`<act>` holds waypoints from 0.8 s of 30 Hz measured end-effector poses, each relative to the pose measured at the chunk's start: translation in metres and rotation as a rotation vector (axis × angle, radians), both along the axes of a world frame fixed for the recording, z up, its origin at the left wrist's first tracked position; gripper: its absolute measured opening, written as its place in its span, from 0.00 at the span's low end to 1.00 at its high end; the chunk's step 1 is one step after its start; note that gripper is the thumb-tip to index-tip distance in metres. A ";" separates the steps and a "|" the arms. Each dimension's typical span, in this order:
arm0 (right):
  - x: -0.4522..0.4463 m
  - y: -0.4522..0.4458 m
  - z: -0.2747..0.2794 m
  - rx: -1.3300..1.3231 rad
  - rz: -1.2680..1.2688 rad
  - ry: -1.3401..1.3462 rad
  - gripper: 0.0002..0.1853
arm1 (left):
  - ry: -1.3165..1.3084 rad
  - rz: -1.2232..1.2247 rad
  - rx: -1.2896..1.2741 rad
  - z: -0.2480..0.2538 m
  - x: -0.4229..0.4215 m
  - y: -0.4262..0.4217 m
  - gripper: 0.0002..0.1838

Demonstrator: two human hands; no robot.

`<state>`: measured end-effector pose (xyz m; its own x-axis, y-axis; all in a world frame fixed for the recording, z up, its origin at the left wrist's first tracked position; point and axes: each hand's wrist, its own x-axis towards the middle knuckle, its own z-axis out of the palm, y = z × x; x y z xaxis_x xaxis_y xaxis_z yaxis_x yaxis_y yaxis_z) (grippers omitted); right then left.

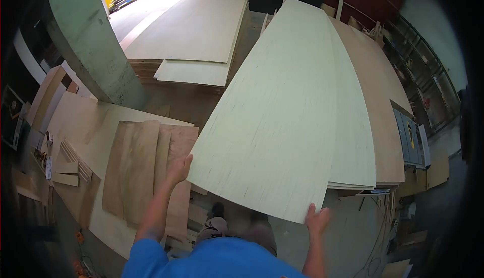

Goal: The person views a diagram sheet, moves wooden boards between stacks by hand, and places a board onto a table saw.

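Note:
A large pale plywood sheet (267, 121) stretches away from me, its near edge lifted off the stack and reaching out over my legs. My left hand (179, 169) grips the sheet's near left corner, fingers tucked under the edge. At the near right corner, my right hand (317, 218) has its thumb on top and its other fingers curled beneath. Under the sheet and to its right lies a stack of similar pale plywood sheets (353, 142), with the held sheet turned askew over it.
Left of me, brown veneer pieces (136, 167) lie on a pale board (108, 111). Beyond stands a green pillar (93, 36) near another plywood stack (191, 26). Browner sheets (380, 96) lie to the right, before metal shelving (423, 71). Cables (375, 258) trail on the floor.

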<state>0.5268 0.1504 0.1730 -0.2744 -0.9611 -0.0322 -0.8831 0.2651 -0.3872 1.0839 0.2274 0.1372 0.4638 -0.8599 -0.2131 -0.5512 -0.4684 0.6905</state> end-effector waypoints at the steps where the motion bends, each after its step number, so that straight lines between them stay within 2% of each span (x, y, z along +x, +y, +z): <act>1: 0.006 0.028 0.003 0.048 -0.009 -0.032 0.29 | 0.018 -0.002 -0.046 0.001 0.000 0.033 0.32; 3: -0.005 0.081 -0.022 0.036 -0.069 -0.147 0.29 | 0.078 0.081 0.134 0.020 -0.013 0.089 0.31; 4: -0.009 0.098 -0.016 0.047 -0.078 -0.177 0.28 | 0.129 0.161 0.010 0.010 -0.026 0.118 0.30; 6: -0.020 0.128 0.003 0.066 -0.091 -0.244 0.27 | 0.070 0.203 0.063 0.030 -0.060 0.154 0.30; 8: -0.064 0.142 -0.013 0.115 -0.057 -0.220 0.27 | 0.136 0.200 -0.014 0.013 -0.093 0.183 0.30; 10: -0.109 0.140 -0.022 0.128 -0.012 -0.202 0.27 | 0.080 0.208 0.030 0.008 -0.135 0.200 0.29; 13: -0.169 0.130 -0.041 0.079 0.020 -0.158 0.26 | 0.096 0.251 -0.013 0.009 -0.198 0.207 0.27; 15: -0.216 0.110 -0.049 -0.104 0.130 -0.215 0.24 | 0.138 0.265 -0.077 0.003 -0.250 0.206 0.26; 17: -0.265 0.084 -0.044 0.033 0.088 -0.129 0.24 | 0.159 0.272 -0.087 -0.015 -0.305 0.220 0.25; 20: -0.319 0.027 -0.042 -0.060 0.170 -0.038 0.27 | 0.237 0.316 -0.135 -0.030 -0.385 0.222 0.23; 21: -0.333 0.016 -0.047 -0.101 0.225 0.025 0.26 | 0.219 0.302 -0.112 -0.032 -0.402 0.223 0.23; 23: -0.342 -0.017 -0.042 -0.117 0.228 -0.058 0.29 | 0.254 0.278 -0.148 -0.020 -0.425 0.210 0.24; 24: -0.328 -0.029 -0.022 -0.088 0.208 -0.047 0.30 | 0.282 0.267 -0.146 -0.016 -0.435 0.212 0.24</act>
